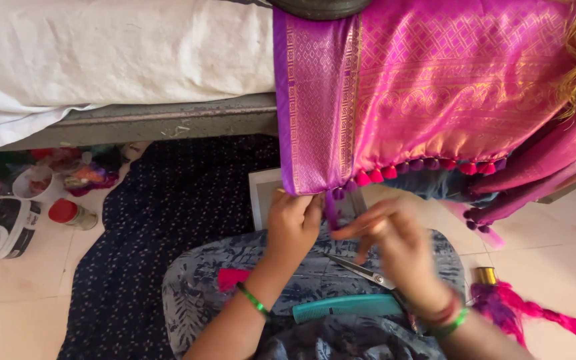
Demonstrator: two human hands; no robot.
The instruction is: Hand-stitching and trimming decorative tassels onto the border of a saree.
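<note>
Head view is showing a pink and purple silk cloth (428, 93) hanging off a bed edge (168, 120), its long border running downward toward the lap. Left hand (293, 223) is pinching the cloth's lower purple corner, fingers closed on the hem beside a row of pink tassels (381, 175). Right hand (398, 243) is blurring just beside it, fingers half curled; whether it is gripping a thread is hard to tell. Scissors (361, 270) are lying on the lap, blades pointing up-left, above a teal comb (348, 305) lying crosswise. Far left, a white box with a dark label (1, 227) and a red-capped bottle (71, 213) are sitting on the floor.
</note>
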